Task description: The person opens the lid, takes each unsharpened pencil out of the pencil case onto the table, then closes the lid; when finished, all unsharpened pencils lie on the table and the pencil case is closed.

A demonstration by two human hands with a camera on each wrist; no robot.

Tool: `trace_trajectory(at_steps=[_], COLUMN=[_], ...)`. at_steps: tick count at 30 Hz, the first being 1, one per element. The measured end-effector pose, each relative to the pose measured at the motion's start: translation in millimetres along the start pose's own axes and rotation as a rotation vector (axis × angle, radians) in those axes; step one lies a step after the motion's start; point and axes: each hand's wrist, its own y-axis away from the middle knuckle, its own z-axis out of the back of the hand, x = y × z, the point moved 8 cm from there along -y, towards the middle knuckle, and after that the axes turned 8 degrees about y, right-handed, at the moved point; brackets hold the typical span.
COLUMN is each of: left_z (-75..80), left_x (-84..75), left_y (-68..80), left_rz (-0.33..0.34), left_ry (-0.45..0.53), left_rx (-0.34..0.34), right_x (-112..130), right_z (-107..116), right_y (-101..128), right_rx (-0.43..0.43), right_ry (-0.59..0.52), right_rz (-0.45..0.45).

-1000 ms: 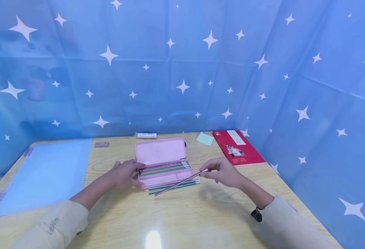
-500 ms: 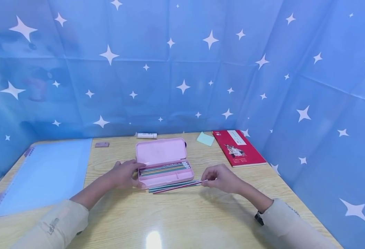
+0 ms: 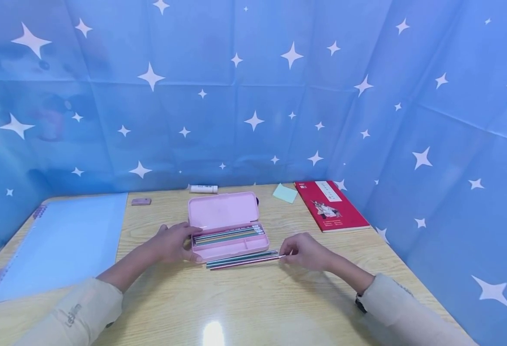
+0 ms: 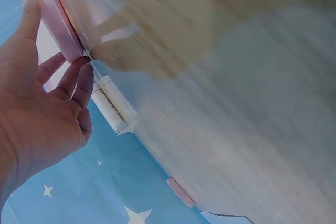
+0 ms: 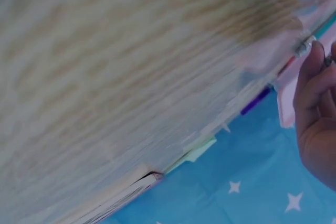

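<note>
We see the left hand (image 3: 173, 243) holding the left end of the open pink pencil case (image 3: 223, 210), thumb at the near side, fingers towards the hinge; pencils (image 3: 228, 235) fill its far compartment; the right hand (image 3: 307, 252) pinches the right end of a dark red pencil (image 3: 246, 263), thumb and finger nearly together; that pencil lies along the near side of teal pencils (image 3: 225, 262), all just near of the case on the wooden table (image 3: 171, 307); far side, we log a white tube (image 3: 203, 189), an eraser (image 3: 141, 201) to its left, a pale green sticky note (image 3: 285, 192) and a red book (image 3: 331, 205) to the right.
</note>
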Motion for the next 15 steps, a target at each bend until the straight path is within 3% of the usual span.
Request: trace_trajectory(at_steps=[6,15], left_z=[-0.3,0.0], left_x=[-0.3,-0.7], left_y=[0.2,-0.1], left_rz=[-0.005,-0.01], left_ry=[0.001,-0.004], left_rx=[-0.001,-0.004], right_x=[-0.4,-6.7], right_z=[-3.2,-7.3], right_y=[-4.0,-7.6], right_rx=[-0.025,-0.001], right_ry=[0.026,-0.024], right_rz=[-0.003,-0.074])
